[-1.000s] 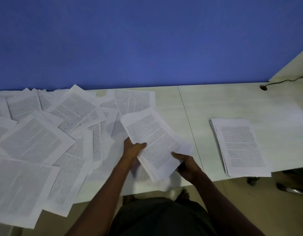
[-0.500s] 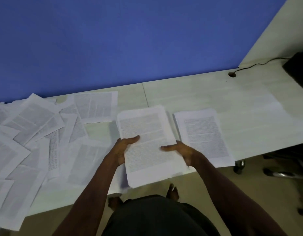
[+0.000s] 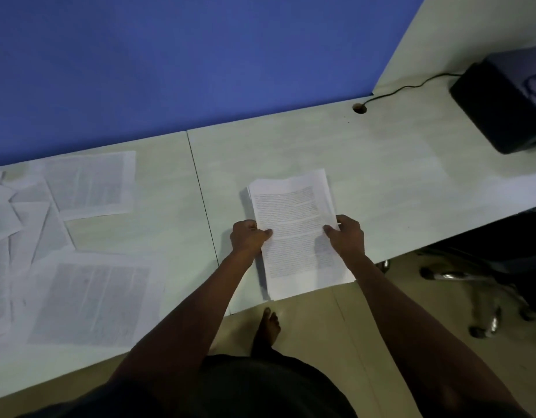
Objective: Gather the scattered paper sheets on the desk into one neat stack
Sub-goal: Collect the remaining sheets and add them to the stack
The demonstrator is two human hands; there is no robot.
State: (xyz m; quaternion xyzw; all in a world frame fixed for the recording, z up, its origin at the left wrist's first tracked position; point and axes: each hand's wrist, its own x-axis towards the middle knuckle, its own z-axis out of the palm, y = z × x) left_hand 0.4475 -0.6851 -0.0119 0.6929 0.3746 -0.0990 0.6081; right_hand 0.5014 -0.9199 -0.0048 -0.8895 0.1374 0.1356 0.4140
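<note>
I see a thick white printed stack, edges uneven, left hand and right hand gripping its sides on the desk.

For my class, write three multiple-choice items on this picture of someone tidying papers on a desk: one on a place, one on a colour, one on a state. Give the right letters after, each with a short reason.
1. Where do the loose sheets lie, seen from the person?
A. left of the stack
B. right of the stack
C. on the floor

2. What colour is the wall behind the desk?
A. red
B. blue
C. yellow

3. How is the stack being handled?
A. it lies untouched
B. one hand lifts it high
C. both hands grip its sides

Answers:
1 A, the scattered sheets cover the desk's left part.
2 B, the wall above the desk edge is plainly blue.
3 C, the left hand and right hand each hold one long edge, thumbs on the top page.
</note>
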